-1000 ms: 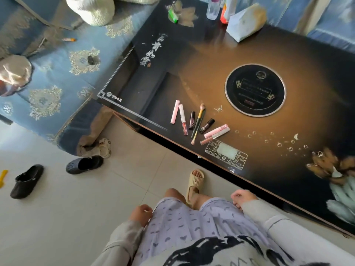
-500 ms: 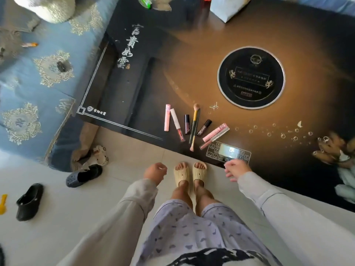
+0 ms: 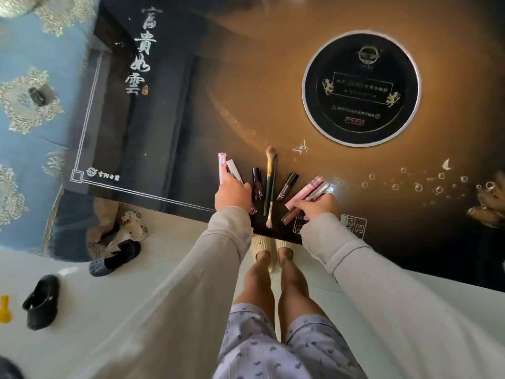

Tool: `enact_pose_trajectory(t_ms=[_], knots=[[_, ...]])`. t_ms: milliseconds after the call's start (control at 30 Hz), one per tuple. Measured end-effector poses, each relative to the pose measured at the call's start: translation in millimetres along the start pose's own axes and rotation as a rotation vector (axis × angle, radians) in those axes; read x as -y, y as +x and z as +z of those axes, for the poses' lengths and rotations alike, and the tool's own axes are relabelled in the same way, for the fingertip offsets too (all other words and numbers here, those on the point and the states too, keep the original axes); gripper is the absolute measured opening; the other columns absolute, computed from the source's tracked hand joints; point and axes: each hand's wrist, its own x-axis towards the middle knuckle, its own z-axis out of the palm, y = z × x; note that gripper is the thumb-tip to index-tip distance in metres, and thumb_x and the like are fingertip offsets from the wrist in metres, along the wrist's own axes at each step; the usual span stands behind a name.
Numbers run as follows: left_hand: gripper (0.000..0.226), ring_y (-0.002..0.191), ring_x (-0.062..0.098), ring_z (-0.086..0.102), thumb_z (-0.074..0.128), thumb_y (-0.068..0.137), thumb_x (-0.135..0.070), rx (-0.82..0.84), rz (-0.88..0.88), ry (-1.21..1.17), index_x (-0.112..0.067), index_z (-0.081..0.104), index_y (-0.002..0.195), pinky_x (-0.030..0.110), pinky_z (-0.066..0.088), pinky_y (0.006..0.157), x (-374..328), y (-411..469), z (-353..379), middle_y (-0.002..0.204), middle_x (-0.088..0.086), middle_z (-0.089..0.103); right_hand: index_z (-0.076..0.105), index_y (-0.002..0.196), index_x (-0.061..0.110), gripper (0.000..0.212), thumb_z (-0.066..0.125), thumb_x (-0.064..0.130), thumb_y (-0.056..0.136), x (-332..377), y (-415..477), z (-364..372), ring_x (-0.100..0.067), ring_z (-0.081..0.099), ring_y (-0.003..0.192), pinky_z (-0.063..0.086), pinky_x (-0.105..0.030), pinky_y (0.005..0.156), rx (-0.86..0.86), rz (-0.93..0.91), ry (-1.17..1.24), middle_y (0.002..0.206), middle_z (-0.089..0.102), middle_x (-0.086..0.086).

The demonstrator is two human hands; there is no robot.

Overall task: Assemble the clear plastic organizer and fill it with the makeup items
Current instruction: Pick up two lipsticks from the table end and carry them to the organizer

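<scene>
Both hands are brought up onto the makeup row at the counter (image 3: 246, 91) edge. The left hand (image 3: 232, 192) grip is curled round the pink tube (image 3: 222, 165); the right hand (image 3: 318, 205) grip is closed over the paired pink tubes (image 3: 308, 190). No organizer is seen, so gathering is probably being started. The makeup brush (image 3: 270, 187) and dark lipstick (image 3: 257, 184) are left between.

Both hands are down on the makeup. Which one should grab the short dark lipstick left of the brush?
Left. The left hand lies right beside the dark lipstick; the right hand sits on the pink tubes, beyond the brush and gloss tube.
</scene>
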Motion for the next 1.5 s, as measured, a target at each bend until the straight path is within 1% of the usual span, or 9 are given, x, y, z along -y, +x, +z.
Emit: enact_pose_trajectory(t_ms=[100,233,400,733,1067,1200,1300,1400,1500], knots=[[0.038,0.089,0.026,0.063,0.05,0.093,-0.02,-0.029,0.005,0.047,-0.01,0.038,0.128,0.033,0.051,0.074,-2.0,4.7,7.1,0.115,0.013,0.062,0.062,0.104,0.006,0.054,0.083,0.023,0.057,1.5,1.7,0.8,-0.031,0.067,0.094,0.057,-0.046,0.083,0.036,0.008,-0.007,0.103,0.07,-0.012],[0.029,0.107,0.032,0.06,0.047,0.094,-0.017,-0.035,0.076,0.101,-0.004,0.046,0.12,0.041,0.05,0.096,1.2,3.7,16.4,0.121,0.016,0.056,0.064,0.103,0.007,0.054,0.084,0.025,0.056,-1.2,0.1,0.2,-0.03,0.068,0.091,0.058,-0.046,0.08,0.015,0.012,-0.022,0.101,0.071,-0.012],[0.017,0.095,0.031,0.063,0.046,0.094,-0.017,-0.021,0.037,0.061,-0.006,0.048,0.107,0.035,0.051,0.075,5.2,0.5,17.4,0.096,0.012,0.058,0.067,0.098,0.003,0.05,0.084,0.021,0.054,-1.3,-2.6,1.0,-0.032,0.069,0.087,0.059,-0.046,0.077,0.003,0.058,0.034,0.097,0.072,-0.016],[0.023,0.092,0.029,0.065,0.044,0.095,-0.021,0.036,0.07,0.067,-0.008,0.045,0.114,0.037,0.055,0.08,30.0,-18.8,15.4,0.108,0.015,0.062,0.067,0.098,-0.003,0.034,0.078,0.017,0.072,-8.3,1.2,-2.8,-0.026,0.065,0.074,0.058,-0.046,0.081,-0.001,0.055,0.174,0.101,0.072,-0.02],[0.029,0.082,0.022,0.058,0.046,0.093,-0.025,0.201,0.11,0.119,-0.008,0.046,0.116,0.032,0.05,0.075,77.1,-49.9,11.8,0.101,0.013,0.062,0.068,0.097,-0.003,0.022,0.062,0.011,0.08,-33.6,-9.2,-32.3,-0.031,0.065,0.082,0.052,-0.033,0.078,-0.015,-0.1,-0.005,0.101,0.07,-0.021],[0.026,0.091,0.034,0.062,0.046,0.093,-0.02,0.241,0.129,0.188,-0.004,0.047,0.114,0.038,0.051,0.082,106.9,-76.5,1.2,0.104,0.021,0.063,0.06,0.096,0.003,0.012,0.059,0.007,0.084,-68.7,-26.6,-64.3,-0.035,0.063,0.097,0.052,-0.049,0.091,0.071,-0.183,-0.086,0.099,0.064,-0.016],[0.026,0.095,0.037,0.061,0.046,0.092,-0.017,0.242,0.098,0.208,-0.002,0.048,0.114,0.037,0.049,0.082,129.1,-94.8,-5.7,0.107,0.022,0.064,0.057,0.087,0.007,0.006,0.061,0.006,0.083,-97.5,-35.8,-91.7,-0.028,0.06,0.084,0.053,-0.039,0.08,0.111,-0.262,-0.249,0.087,0.06,-0.011],[0.021,0.096,0.038,0.062,0.047,0.091,-0.013,0.247,0.075,0.237,-0.001,0.049,0.109,0.038,0.051,0.082,148.7,-106.2,-8.4,0.105,0.025,0.064,0.053,0.075,0.01,0.013,0.064,0.008,0.08,-127.6,-43.7,-114.4,-0.022,0.053,0.074,0.038,-0.024,0.067,0.064,-0.321,-0.338,0.082,0.062,-0.01],[0.004,0.099,0.037,0.062,0.047,0.09,-0.01,0.273,0.064,0.255,-0.007,0.047,0.094,0.037,0.05,0.084,163.1,-112.0,-7.8,0.098,0.022,0.063,0.052,0.074,0.01,0.015,0.065,0.007,0.081,-153.1,-48.6,-128.4,-0.022,0.052,0.074,0.036,-0.025,0.066,0.061,-0.306,-0.301,0.082,0.062,-0.01]])
